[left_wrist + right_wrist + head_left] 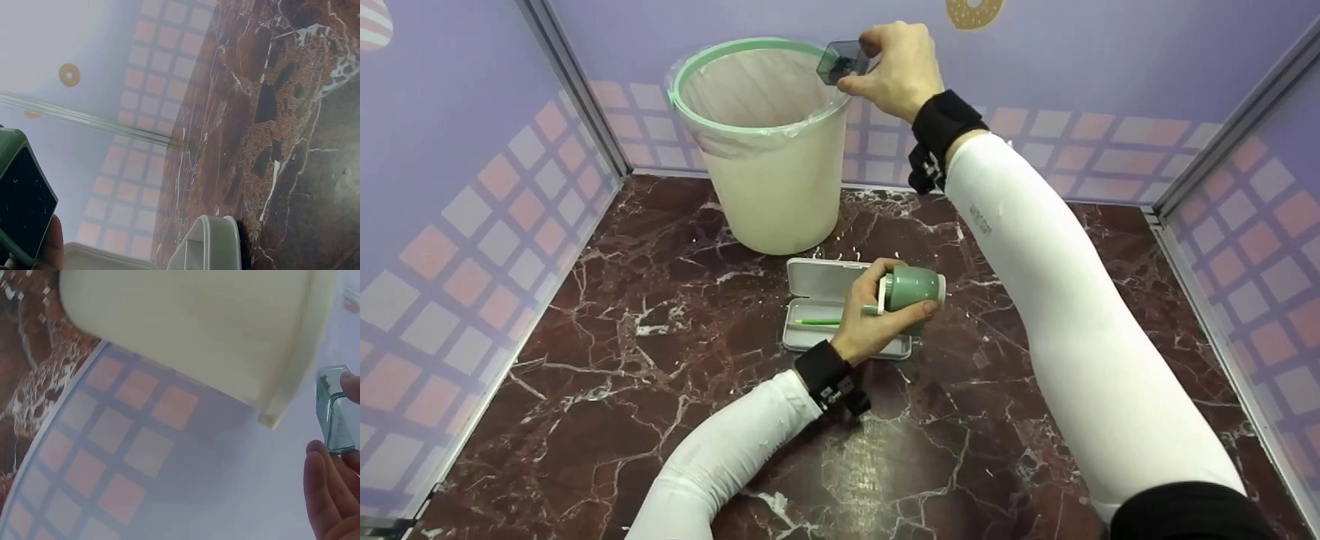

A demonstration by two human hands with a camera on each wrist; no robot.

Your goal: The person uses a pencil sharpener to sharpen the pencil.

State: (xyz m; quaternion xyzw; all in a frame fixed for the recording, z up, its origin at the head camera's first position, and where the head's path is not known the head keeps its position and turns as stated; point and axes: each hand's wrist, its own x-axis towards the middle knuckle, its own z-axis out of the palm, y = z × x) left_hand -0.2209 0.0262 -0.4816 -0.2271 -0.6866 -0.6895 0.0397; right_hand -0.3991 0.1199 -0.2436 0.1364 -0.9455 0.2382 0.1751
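My right hand (901,71) pinches a small clear shavings drawer (840,63) at the right side of the bin's rim, with dark bits inside it. In the right wrist view the drawer (333,410) sits between thumb and fingers. My left hand (871,319) grips a green desktop pencil sharpener (913,289) with a white end, held above an open pencil case. The left wrist view shows the green sharpener body (12,151) with a dark square face. A green pencil (819,322) lies in the white pencil case (829,279), partly hidden by that hand.
A cream bin (780,195) with a green rim and clear liner stands at the back, left of centre. Patterned panels (510,187) enclose the dark marbled table (607,360). Small white flecks are scattered near the bin's foot.
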